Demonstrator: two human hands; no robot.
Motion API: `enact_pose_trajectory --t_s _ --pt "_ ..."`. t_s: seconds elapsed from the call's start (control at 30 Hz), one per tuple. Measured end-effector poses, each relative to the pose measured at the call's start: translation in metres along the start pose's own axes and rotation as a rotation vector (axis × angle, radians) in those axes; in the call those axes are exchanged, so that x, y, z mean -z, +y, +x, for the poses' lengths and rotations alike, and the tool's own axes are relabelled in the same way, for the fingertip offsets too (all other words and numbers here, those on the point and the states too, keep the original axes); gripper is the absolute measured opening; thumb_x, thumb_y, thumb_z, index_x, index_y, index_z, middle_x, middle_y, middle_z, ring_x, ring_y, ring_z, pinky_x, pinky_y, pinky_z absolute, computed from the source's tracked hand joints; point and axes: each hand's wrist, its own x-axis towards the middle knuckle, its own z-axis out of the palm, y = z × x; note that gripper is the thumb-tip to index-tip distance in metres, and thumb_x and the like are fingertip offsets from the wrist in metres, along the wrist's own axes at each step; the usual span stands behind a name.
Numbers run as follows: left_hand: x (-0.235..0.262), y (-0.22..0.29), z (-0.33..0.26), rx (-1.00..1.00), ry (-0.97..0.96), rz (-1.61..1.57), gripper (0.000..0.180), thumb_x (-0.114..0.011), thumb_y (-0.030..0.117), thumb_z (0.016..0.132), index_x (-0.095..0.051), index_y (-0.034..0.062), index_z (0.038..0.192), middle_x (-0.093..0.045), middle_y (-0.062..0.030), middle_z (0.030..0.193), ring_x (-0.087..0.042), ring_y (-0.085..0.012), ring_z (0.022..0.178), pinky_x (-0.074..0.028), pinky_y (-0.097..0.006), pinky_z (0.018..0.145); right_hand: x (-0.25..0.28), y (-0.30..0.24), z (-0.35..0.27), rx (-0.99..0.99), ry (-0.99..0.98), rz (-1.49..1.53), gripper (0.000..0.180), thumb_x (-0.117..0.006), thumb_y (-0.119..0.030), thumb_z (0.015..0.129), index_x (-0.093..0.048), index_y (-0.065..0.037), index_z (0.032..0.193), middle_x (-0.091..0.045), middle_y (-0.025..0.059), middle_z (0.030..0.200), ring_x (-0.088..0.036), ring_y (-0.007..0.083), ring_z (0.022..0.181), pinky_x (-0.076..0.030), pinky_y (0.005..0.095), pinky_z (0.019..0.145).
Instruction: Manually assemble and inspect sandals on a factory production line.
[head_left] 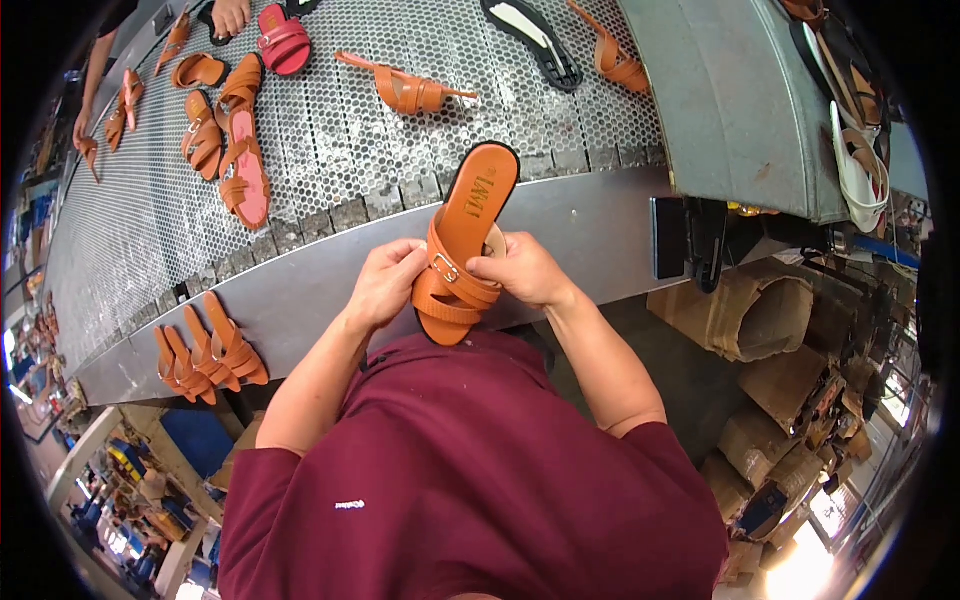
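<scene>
A tan strappy sandal (470, 215) with a small metal buckle and a dark sole edge is held up in front of my body, its heel end pointing away from me and its toe toward my shirt. My left hand (387, 282) grips the straps on its left side, thumb pressed near the buckle. On the other side my right hand (525, 268) closes round the straps, thumb on the strap and fingers partly hidden behind. Beyond the sandal lies the metal conveyor (320, 130) with its mesh surface.
Several tan sandals (210, 355) stand in a row at the conveyor's left edge. More tan sandals (410, 90), a red sandal (285, 40) and a black sole (535, 42) lie on the mesh. A grey-green machine housing (735, 100) rises at right, above cardboard boxes (775, 315). Another person's hand (231, 17) reaches in at far left.
</scene>
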Motion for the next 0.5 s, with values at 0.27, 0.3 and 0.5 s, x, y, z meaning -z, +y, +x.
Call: enact_pose_trajectory --t_s 0.27,0.3,0.5 --pt "-0.024 -0.006 -0.029 0.106 -0.206 0.147 0.045 -0.069 0.01 0.086 -0.055 0.0025 0.129 -0.062 -0.006 0.121 -0.058 -0.0149 0.112 -0.045 -0.033 0.099 0.012 -0.004 0.002 -0.035 0.054 0.004 0.026 -0.06 -0.007 0.091 -0.064 0.004 0.114 -0.067 0.0056 0.106 -0.063 0.0126 0.095 -0.05 0.0282 0.084" --pt "-0.026 -0.007 -0.023 0.092 -0.186 0.148 0.045 -0.069 0.01 0.086 -0.055 0.0025 0.129 -0.062 -0.006 0.121 -0.058 -0.0149 0.112 -0.045 -0.033 0.099 0.014 -0.002 0.005 -0.029 0.031 -0.006 0.026 -0.06 -0.007 0.091 -0.064 0.004 0.114 -0.067 0.0056 0.106 -0.063 0.0126 0.095 -0.05 0.0282 0.084" --pt "-0.032 -0.008 0.006 0.054 -0.092 -0.127 0.041 -0.065 0.007 0.087 -0.055 -0.0022 0.125 -0.063 -0.0099 0.12 -0.06 -0.0183 0.111 -0.047 -0.034 0.098 0.038 0.005 0.001 0.196 0.154 0.198 0.049 -0.052 -0.032 0.1 -0.045 0.004 0.133 -0.063 0.0126 0.116 -0.062 0.0169 0.1 -0.05 0.031 0.085"
